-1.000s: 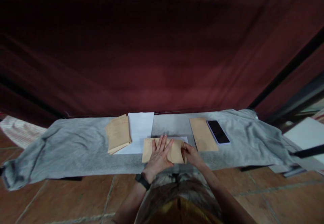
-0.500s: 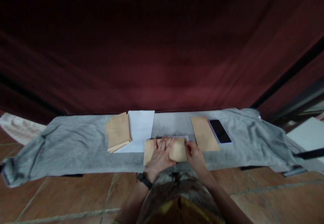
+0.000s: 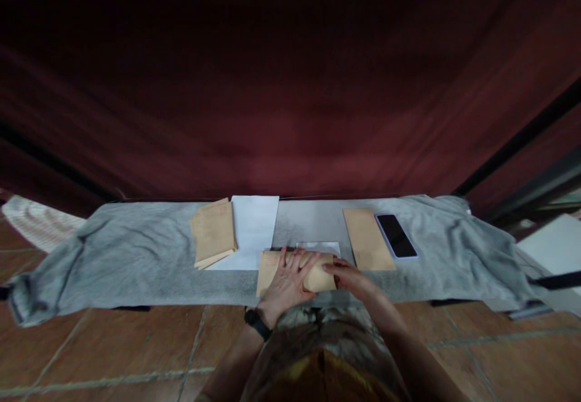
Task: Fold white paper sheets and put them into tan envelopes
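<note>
A brown paper envelope lies crosswise at the front of the cloth-covered bench. Spread flat across its middle, my left hand presses it down with the fingers apart. At the envelope's right end, my right hand pinches the edge, its fingertips on top and the thumb mostly hidden. Behind the envelope a strip of white paper shows; the rest of it is covered. Whether that paper is partly inside the envelope I cannot tell.
To the left, several brown envelopes overlap white sheets. On the right lie another brown envelope and a phone. Grey cloth covers the narrow bench, with a dark red panel behind it.
My right hand's fingers have moved slightly left, onto the envelope's right end. More of the white paper shows behind it. My left hand stays in place.
</note>
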`<state>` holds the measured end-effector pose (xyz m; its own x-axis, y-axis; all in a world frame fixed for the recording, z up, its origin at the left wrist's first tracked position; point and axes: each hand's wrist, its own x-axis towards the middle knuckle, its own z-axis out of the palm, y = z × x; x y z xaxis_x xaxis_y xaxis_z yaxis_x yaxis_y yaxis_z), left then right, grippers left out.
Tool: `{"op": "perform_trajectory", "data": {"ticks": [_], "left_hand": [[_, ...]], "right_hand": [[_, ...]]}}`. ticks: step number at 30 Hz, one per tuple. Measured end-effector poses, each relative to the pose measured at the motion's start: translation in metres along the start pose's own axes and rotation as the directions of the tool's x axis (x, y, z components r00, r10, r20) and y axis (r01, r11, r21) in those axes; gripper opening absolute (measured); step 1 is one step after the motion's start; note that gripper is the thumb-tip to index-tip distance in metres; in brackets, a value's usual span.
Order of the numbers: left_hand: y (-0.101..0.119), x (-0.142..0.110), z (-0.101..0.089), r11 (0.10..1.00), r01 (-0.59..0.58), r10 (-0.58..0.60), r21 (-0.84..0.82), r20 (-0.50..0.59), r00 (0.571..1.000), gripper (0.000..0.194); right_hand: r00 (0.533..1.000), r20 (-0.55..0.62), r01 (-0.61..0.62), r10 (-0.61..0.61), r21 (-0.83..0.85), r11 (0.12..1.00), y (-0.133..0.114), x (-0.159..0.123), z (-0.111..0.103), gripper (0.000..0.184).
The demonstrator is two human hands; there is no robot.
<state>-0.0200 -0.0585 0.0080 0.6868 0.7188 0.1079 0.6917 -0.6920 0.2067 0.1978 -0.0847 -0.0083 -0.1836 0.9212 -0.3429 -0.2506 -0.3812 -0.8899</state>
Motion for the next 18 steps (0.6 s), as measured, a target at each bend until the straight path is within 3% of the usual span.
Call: {"op": "perform_trajectory", "data": {"ticks": [6,13,16,18], "left_hand": [[-0.018,-0.01,-0.001,1.0,-0.009,0.008,0.023,0.034,0.999,0.121],[-0.033,-0.023,-0.017,0.998,0.047,-0.047,0.035,-0.02,0.999,0.106],[-0.038,-0.034,-0.023,0.99,0.123,-0.116,0.076,-0.087,0.989,0.107],[-0.042,-0.044,-0.024,0.978,0.181,-0.168,0.101,-0.123,0.978,0.107]], "right_hand": [[0.991,-0.136,0.019,-0.018,0.009,1.0,0.01,0.001,-0.001,0.051],[0.986,-0.16,0.028,-0.04,-0.075,0.997,-0.003,0.001,0.005,0.056],[0.937,-0.25,0.148,-0.243,-0.344,0.927,-0.01,0.005,-0.01,0.05],[0.848,-0.331,0.112,-0.414,-0.652,0.75,-0.007,0.008,-0.022,0.042]]}}
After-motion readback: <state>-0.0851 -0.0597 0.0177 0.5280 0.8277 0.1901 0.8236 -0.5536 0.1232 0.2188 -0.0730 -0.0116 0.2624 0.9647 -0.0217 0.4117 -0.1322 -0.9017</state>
